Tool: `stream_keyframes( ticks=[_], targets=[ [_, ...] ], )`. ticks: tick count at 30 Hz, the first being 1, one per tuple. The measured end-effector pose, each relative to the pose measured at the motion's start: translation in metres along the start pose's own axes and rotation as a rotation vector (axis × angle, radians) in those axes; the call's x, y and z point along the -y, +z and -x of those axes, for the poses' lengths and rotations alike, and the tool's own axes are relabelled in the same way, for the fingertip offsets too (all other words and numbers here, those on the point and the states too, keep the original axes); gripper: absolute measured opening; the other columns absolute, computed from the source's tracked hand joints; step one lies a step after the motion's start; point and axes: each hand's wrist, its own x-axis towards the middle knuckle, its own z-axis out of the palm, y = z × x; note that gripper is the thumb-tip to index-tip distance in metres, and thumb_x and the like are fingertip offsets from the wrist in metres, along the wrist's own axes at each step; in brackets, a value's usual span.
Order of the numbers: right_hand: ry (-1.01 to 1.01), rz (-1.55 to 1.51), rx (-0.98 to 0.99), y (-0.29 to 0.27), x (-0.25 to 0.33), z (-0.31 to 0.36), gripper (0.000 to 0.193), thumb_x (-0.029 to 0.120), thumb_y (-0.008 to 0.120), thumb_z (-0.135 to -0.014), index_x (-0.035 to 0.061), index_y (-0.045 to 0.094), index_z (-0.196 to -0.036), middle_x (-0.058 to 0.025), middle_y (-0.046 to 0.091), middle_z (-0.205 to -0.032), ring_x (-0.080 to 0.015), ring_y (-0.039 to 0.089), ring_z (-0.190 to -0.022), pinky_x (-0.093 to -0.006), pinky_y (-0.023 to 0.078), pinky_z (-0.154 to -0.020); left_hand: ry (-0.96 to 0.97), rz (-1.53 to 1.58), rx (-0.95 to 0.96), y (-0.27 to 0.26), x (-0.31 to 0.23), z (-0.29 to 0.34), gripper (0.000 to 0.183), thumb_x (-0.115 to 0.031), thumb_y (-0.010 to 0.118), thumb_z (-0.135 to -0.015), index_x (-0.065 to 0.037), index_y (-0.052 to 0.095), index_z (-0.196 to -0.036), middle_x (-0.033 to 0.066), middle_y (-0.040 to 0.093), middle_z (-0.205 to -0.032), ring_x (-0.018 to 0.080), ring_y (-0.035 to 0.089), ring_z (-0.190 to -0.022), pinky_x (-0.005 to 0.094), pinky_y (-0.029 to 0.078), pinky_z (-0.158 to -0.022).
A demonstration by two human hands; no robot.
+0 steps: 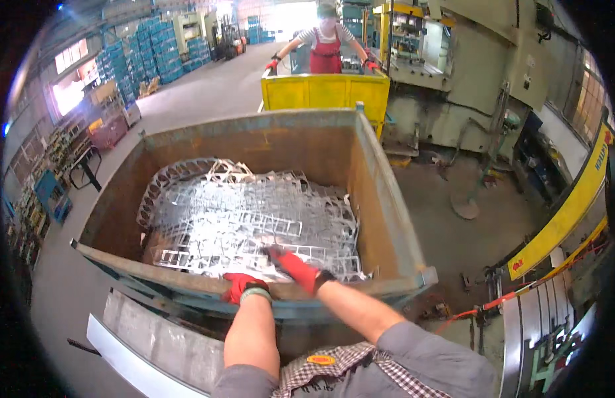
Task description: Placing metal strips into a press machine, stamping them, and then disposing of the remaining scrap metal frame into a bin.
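A large rusty metal bin (pixel 387 182) with a worn blue-green rim stands right in front of me. Inside lies a heap of shiny punched sheet-metal scrap strips (pixel 244 199), many with ladder-like openings. My left hand (pixel 243 288), in a red glove, grips the bin's near rim. Over the near part of the scrap reaches my right hand (pixel 295 266), in a red glove with dark fingertips. Its fingers stretch forward and to the left, with nothing visible in them. Whether the fingertips touch the strips, I cannot tell.
Beyond the bin, a person in red overalls (pixel 326 56) holds a yellow cart (pixel 324 91). A large press machine (pixel 480 60) and a yellow beam (pixel 563 205) stand to the right. Grey metal plates (pixel 164 341) lie at the near left. Blue stacked crates (pixel 154 50) line the far left.
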Motion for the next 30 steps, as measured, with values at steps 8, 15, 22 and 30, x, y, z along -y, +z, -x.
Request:
stream_keyframes(
  ticks=[8,15,22,30],
  targets=[
    [-0.266,0.626,-0.656,-0.189,0.035,0.139,0.043,0.016,0.053,-0.086,0.0068,0.045,-0.127,-0.0160,0.046,-0.129,-0.0315,0.040,-0.122,-0.0386,0.032,-0.102,-0.172,0.313,-0.259,-0.015,-0.017,0.028,0.079,-0.053,0.048,-0.081,-0.004,0.024,-0.138,0.0218,0.037,-0.135,0.0344,0.042,-0.121,0.0453,0.036,-0.098],
    [-0.072,1.066,-1.121,-0.248,-0.049,0.229,0.045,0.024,0.054,-0.084,0.0065,0.047,-0.125,-0.0169,0.051,-0.123,-0.0347,0.046,-0.114,-0.0420,0.034,-0.099,-0.097,0.134,-0.229,0.017,0.001,0.005,0.079,-0.053,0.048,-0.080,-0.003,0.026,-0.138,0.0225,0.036,-0.136,0.0354,0.043,-0.120,0.0471,0.035,-0.099],
    [0.102,1.100,-1.040,-0.241,-0.070,0.220,0.045,0.027,0.054,-0.084,0.0079,0.048,-0.124,-0.0178,0.052,-0.120,-0.0349,0.047,-0.113,-0.0440,0.033,-0.099,-0.001,-0.233,-0.062,0.030,0.003,-0.019,0.075,-0.051,0.047,-0.082,-0.007,0.026,-0.138,0.0230,0.034,-0.137,0.0349,0.041,-0.122,0.0472,0.033,-0.100],
    [0.026,1.223,-1.042,-0.236,-0.066,0.217,0.047,0.033,0.051,-0.085,0.0088,0.047,-0.125,-0.0174,0.052,-0.120,-0.0341,0.046,-0.113,-0.0460,0.029,-0.101,0.009,-0.222,0.126,-0.003,-0.001,0.003,0.064,-0.045,0.043,-0.086,-0.015,0.023,-0.140,0.0245,0.024,-0.141,0.0372,0.032,-0.128,0.0476,0.032,-0.100]
  ],
)
